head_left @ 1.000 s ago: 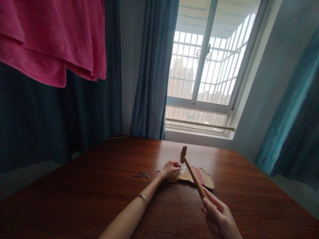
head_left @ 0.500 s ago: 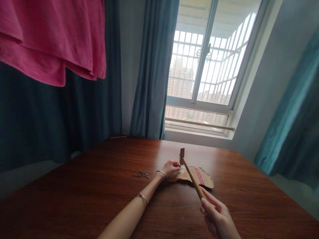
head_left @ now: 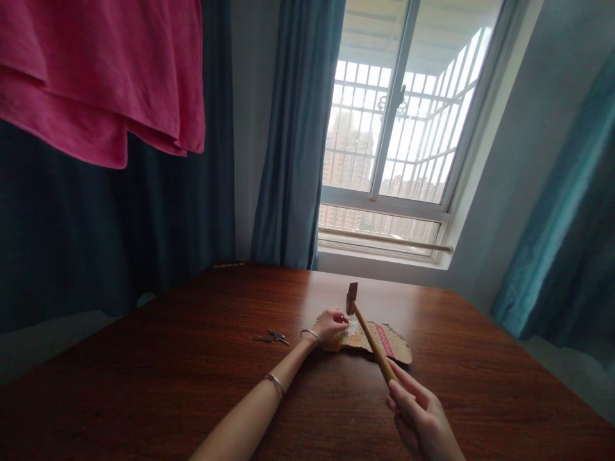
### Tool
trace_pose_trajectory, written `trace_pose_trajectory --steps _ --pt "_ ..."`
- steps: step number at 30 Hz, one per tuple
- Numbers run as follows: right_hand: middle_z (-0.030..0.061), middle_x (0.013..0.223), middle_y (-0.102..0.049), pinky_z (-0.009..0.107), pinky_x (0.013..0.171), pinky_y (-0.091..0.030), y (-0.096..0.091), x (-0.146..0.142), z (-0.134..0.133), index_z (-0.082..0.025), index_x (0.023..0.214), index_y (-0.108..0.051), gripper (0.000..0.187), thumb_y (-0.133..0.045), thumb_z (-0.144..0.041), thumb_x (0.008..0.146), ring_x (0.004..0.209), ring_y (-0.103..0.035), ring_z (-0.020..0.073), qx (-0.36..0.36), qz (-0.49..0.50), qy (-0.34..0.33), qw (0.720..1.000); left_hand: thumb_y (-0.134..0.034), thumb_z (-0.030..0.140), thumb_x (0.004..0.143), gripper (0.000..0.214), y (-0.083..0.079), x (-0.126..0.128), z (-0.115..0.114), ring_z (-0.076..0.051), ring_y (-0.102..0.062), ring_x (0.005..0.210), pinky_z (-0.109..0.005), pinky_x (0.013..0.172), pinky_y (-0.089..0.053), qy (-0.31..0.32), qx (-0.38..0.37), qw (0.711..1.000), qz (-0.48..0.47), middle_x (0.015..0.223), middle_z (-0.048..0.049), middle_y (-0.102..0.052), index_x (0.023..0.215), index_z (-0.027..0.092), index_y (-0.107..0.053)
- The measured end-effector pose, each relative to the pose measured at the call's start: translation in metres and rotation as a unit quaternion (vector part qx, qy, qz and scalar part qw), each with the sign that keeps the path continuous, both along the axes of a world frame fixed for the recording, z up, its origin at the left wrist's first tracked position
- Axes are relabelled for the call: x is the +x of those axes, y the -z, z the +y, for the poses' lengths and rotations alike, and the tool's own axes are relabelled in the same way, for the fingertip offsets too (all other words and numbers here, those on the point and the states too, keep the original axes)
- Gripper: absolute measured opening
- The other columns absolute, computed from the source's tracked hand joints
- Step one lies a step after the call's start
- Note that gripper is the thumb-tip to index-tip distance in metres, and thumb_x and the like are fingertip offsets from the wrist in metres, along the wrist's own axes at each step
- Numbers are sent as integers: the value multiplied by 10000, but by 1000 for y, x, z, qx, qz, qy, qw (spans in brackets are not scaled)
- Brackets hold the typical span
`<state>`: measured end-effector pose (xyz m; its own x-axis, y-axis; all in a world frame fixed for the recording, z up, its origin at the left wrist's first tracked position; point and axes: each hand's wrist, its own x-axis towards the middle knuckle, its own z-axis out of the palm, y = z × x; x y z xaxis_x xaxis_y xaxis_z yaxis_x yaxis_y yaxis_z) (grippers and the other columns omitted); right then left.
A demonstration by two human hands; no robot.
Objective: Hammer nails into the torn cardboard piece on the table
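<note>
My right hand (head_left: 423, 413) is closed round the lower end of the wooden handle of a hammer (head_left: 369, 333). The hammer's head is up, just beside and above the fingertips of my left hand (head_left: 331, 324). That hand rests at the left end of a flat, tan, sole-shaped piece (head_left: 398, 346), speckled with small dots and crossed by a pink-red band. Its thumb and fingers are pinched together; whatever they hold is too small to make out. Left of my left wrist lie several dark metal nails (head_left: 276, 335).
The brown wooden table (head_left: 192, 378) reaches to the window wall. A pink cloth (head_left: 144, 83) hangs at the upper left before a dark blue curtain (head_left: 182, 211). The barred window (head_left: 375, 194) is behind the table, with another curtain (head_left: 538, 237) at the right.
The hammer head has risen very slightly above my left fingertips. My left hand, the sole-shaped piece and the nails stay where they were.
</note>
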<state>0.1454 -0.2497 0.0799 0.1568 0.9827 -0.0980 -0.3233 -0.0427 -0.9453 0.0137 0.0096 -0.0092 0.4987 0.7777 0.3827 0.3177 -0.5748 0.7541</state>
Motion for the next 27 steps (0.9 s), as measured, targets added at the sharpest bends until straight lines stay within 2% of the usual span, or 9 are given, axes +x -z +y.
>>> trace_pose_trajectory --steps 10,16,19,23,27 --pt "-35 501 -504 130 277 -107 15 9 5 -121 1193 -531 667 -704 -439 632 277 -253 -10 2 -13 37 999 -598 259 677 161 -2 -1 0 -126 -545 687 -211 641 -405 4 19 1000 14 757 -25 -616 716 129 -685" --pt "-20 525 -565 158 276 -144 23 27 5 -115 1141 -574 736 -737 -491 530 281 -293 16 -3 -70 129 989 -602 269 660 169 -2 -1 -1 -128 -551 677 -211 626 -407 -7 12 1000 12 762 -26 -623 714 132 -685" --pt "15 578 -633 181 281 -177 32 42 5 -92 1159 -559 810 -736 -518 492 287 -281 23 -22 -141 201 969 -605 276 653 169 -4 -1 -3 -129 -562 680 -210 629 -413 -10 0 1000 3 756 -27 -623 694 129 -677" --pt "39 593 -665 236 315 -299 44 69 2 -72 1134 -590 865 -762 -504 404 336 -358 76 -66 -200 286 935 -616 286 637 174 -6 1 -5 -135 -577 691 -213 627 -421 -9 -30 999 -22 749 -32 -630 683 125 -662" --pt "24 557 -650 252 365 -375 56 96 -3 -88 1154 -584 813 -723 -496 465 369 -420 114 -121 -259 333 898 -617 276 630 165 -5 1 -5 -135 -581 682 -211 606 -421 -6 -42 998 -36 743 -34 -631 679 122 -649"
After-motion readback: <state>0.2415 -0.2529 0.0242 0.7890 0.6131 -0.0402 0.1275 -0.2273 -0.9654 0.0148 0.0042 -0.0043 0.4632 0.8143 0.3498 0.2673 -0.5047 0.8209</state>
